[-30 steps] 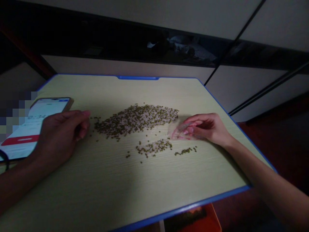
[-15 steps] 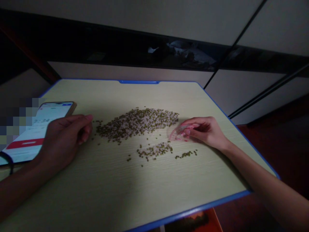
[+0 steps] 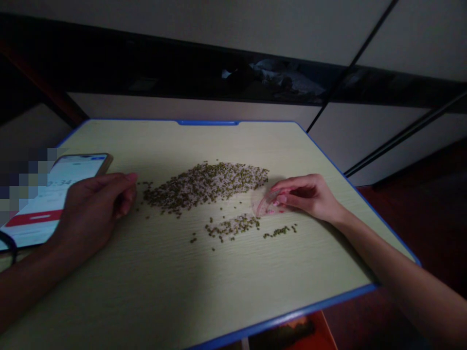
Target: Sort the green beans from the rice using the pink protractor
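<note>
My right hand pinches a clear plastic protractor with pink markings between thumb and fingers. The protractor is held low at the right end of a long pile of small green beans mixed with pale grains. Nearer to me lies a smaller patch of beans and pale grains, with a short row of green beans to its right. Loosely curled at the left end of the pile, my left hand has its thumb against the fingers, and nothing shows in it.
The pale wooden table has a blue edge. A lit phone lies at the left, partly behind my left hand and wrist. Beyond the table stands a pale cabinet with a dark glossy band. Something orange shows below the front edge.
The protractor has turned slightly in my right hand and its red arc shows more clearly. My left hand stays in place. The whole view has shifted a little.
</note>
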Tool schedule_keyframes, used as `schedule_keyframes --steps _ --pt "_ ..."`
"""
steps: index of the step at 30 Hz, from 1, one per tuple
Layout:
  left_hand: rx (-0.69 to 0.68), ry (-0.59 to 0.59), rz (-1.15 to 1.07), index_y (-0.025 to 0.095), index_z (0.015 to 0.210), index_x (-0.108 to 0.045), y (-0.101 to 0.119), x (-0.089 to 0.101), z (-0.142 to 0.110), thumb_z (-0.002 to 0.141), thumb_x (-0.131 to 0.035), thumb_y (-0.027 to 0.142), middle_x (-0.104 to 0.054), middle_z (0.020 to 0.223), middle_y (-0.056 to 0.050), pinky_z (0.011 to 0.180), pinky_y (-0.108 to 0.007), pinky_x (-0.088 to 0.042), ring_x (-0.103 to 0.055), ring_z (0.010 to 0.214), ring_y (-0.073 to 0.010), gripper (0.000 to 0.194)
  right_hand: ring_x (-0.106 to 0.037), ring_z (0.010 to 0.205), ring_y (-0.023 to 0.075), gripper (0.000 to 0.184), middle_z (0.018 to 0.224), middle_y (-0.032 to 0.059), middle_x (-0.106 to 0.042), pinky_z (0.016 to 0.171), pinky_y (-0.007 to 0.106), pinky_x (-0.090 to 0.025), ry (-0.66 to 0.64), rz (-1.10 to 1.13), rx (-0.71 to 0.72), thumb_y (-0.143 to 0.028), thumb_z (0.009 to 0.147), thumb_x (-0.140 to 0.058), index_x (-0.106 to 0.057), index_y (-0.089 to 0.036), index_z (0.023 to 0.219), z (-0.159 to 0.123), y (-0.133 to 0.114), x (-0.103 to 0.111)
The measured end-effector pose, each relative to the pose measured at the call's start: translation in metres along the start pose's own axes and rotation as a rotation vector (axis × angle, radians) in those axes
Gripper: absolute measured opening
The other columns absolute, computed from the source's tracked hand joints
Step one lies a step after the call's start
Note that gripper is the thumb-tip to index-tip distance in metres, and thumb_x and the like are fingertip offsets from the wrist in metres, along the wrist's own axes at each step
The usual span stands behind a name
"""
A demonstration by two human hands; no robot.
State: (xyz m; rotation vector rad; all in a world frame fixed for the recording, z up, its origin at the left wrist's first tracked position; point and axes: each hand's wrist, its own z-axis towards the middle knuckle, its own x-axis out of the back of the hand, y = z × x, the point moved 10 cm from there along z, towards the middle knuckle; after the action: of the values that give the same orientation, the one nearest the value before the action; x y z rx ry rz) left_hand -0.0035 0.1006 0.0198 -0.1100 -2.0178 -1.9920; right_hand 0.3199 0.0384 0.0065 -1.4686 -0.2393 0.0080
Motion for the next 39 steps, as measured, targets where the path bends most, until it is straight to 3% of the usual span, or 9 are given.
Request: schedule_keyframes --steps 15,23,29,39 --pt "0.010 -0.012 0.025 0.017 0.035 -0.043 0.005 -0.003 -0.004 0.066 -0.053 0.018 -0.039 0.034 0.004 0.036 -0.019 -0.025 -0.033 0.033 -0.0048 0.032 -0.059 0.049 0.0090 0.018 0.060 0.0007 -0.067 0.047 0.020 -0.049 -0.110 -0.026 0.012 -0.008 0.069 -0.066 -0.074 -0.018 0.082 -0.005 -0.006 -0.003" --pt "0.055 0.013 0.033 0.017 0.033 -0.042 0.014 -0.007 -0.009 0.068 -0.049 0.012 -0.037 0.032 0.004 0.036 -0.019 -0.023 -0.031 0.032 -0.0047 0.036 -0.059 0.051 0.0083 0.015 0.063 0.0017 -0.069 0.047 0.019 -0.048 0.016 -0.025 0.005 -0.010 0.067 -0.068 -0.074 -0.016 0.080 -0.003 -0.002 0.005" --pt "0.049 0.001 -0.008 0.017 0.037 -0.045 0.004 -0.003 -0.005 0.066 -0.052 0.015 -0.040 0.035 0.004 0.035 -0.019 -0.024 -0.033 0.033 -0.0050 0.030 -0.061 0.057 0.0104 0.017 0.067 0.0028 -0.069 0.052 0.023 -0.050 -0.067 -0.036 0.019 -0.011 0.070 -0.067 -0.074 -0.017 0.084 -0.004 -0.003 -0.002" --pt "0.030 0.001 0.004 0.017 0.037 -0.045 0.001 -0.001 -0.001 0.064 -0.054 0.018 -0.040 0.034 0.003 0.034 -0.019 -0.024 -0.034 0.033 -0.0053 0.029 -0.060 0.050 0.0101 0.018 0.062 0.0016 -0.066 0.047 0.022 -0.050 -0.135 -0.070 0.033 -0.009 0.071 -0.065 -0.073 -0.017 0.086 -0.006 -0.005 -0.007"
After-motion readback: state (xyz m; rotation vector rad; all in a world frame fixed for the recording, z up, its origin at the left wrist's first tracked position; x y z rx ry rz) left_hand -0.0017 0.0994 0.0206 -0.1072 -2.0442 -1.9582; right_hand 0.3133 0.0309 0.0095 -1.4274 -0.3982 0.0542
